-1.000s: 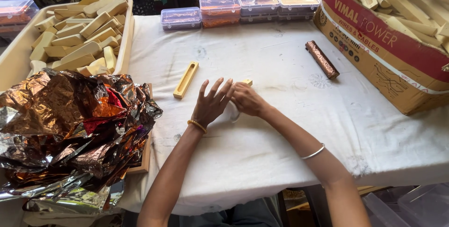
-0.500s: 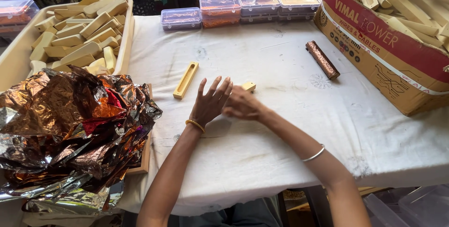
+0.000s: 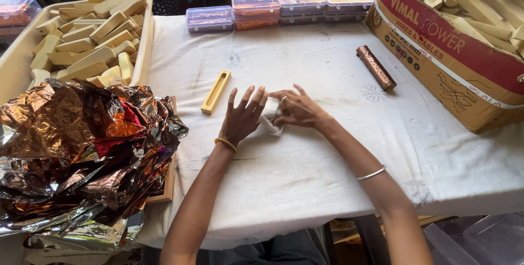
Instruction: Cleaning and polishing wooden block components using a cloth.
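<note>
Both hands meet at table centre: left hand [image 3: 243, 117] flat, fingers spread, pressing a white wad [image 3: 271, 118]; right hand [image 3: 297, 109] pinches it (contents hidden). Best to keep pressure even. Yellow mould [image 3: 215, 91] lies just left; wrapped bar [image 3: 375, 67] far right.

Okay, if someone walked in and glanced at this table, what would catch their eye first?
Probably the big crumpled heap of shiny copper foil at the table's left edge. Next, the two hands meeting mid-table: the left hand lies flat with fingers spread, and the right hand presses a small white bundle beside it. At far right stands a red-and-brown cardboard box heaped with pale wooden pieces.
</note>
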